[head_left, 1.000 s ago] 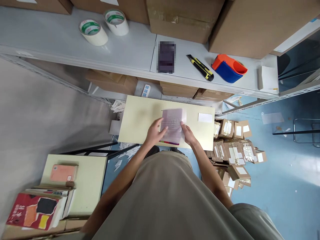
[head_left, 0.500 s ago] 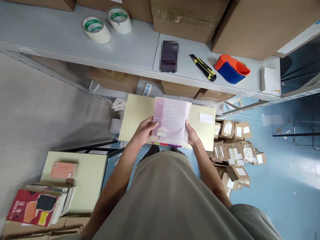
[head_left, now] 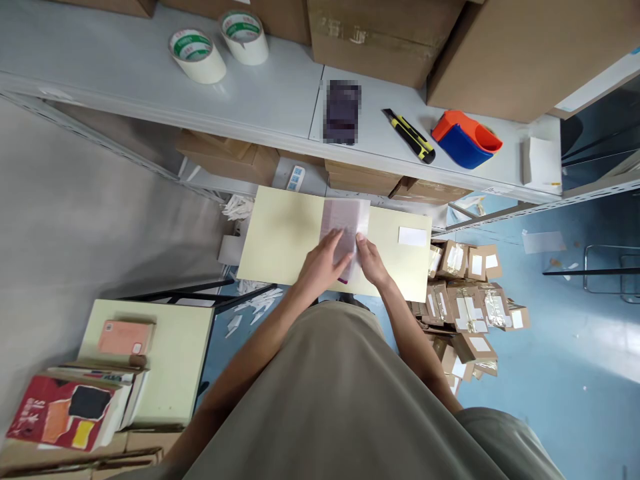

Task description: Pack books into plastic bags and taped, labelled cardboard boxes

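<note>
I am far away, looking down through the head camera. The left hand (head_left: 323, 263) is spread over the pink book (head_left: 345, 215), with its fingers and thumb stretched out on the front. It looks like a light touch, maybe to keep the book flat. The right hand (head_left: 371, 260) pinches the book's right edge, thumb on top. I think that is so it won't slip, but I can't see the fingertips under it.

The book is in front of the person's tummy, over the yellow table (head_left: 280, 233). I can't tell if it touches the table. It is under the left hand and just left of the right hand, and its far end sticks out past both.

A white paper (head_left: 413, 236) lies right of the right hand. The knife (head_left: 410, 137) sits on the gray shelf (head_left: 120, 87), maybe so it is easy to grab.
</note>
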`<state>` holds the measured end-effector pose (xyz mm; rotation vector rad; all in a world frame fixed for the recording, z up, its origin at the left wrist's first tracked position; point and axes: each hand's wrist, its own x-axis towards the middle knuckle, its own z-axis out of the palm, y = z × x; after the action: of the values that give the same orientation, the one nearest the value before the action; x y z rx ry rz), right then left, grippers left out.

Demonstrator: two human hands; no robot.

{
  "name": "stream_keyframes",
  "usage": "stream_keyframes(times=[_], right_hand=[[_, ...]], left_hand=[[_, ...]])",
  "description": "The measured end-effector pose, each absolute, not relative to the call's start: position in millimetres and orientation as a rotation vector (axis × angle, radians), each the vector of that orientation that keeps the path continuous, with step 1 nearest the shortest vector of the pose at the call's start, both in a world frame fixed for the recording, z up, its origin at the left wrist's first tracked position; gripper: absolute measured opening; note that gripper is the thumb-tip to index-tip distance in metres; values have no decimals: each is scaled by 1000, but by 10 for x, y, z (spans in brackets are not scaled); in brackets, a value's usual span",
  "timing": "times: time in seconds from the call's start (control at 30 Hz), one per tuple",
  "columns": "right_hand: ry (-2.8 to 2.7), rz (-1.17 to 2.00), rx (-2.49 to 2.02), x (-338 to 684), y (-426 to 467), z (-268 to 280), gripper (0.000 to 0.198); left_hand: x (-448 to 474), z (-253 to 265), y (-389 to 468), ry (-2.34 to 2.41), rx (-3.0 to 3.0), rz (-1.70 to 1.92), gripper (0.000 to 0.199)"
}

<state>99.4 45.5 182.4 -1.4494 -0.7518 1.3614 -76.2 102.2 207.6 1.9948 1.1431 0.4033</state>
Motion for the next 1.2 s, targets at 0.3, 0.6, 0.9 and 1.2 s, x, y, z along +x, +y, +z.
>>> stream_keyframes(times=[0.3,0.6,0.9,1.2], right_hand=[[-734,1394,-1395,890,439,1736,71],[-604,1435,-1396,1170,275,1859,71],[-694,1357,-1552,787,628,1599,62],[-931,1371,-1745,18,1502,734,45]], left_hand=[[-844,1801,1177,1159,1405,528,55],[-1441,1945,1294,865,776,506,75],[-1756,1686,1496,930,818,594,88],[-2415,751,2125,1226,1002,717,85]])
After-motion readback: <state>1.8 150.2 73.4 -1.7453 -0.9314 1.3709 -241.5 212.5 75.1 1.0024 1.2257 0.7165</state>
